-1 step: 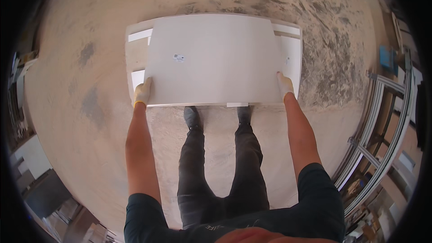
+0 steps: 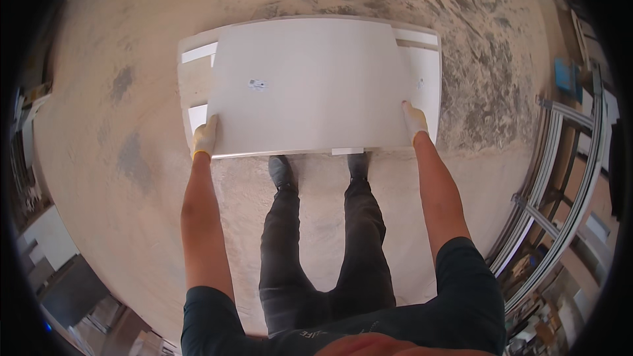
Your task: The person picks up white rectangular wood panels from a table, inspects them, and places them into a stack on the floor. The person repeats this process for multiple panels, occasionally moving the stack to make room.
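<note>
A large pale panel (image 2: 310, 86) with a small printed label is gripped at its two side edges, close to its near corners. My left hand (image 2: 205, 136), in a pale glove with a yellow cuff, is closed on the left edge, thumb on top. Round the right edge my gloved right hand (image 2: 415, 120) is closed in the same way. The fingers of both hands are hidden under the panel. Below it are more flat boards; a white panel (image 2: 428, 95) with a label sticks out at the right, and white strips (image 2: 200, 52) show at the left.
My feet in dark shoes (image 2: 281, 173) stand at the panel's near edge on a dusty, stained concrete floor (image 2: 125, 158). A metal-railed frame (image 2: 557, 217) stands at the right, near a blue object (image 2: 566, 76). Dark and white boards (image 2: 69, 290) are stacked at lower left.
The panel and both hands have shifted very slightly left in the picture, along with the boards beneath. The grip looks the same.
</note>
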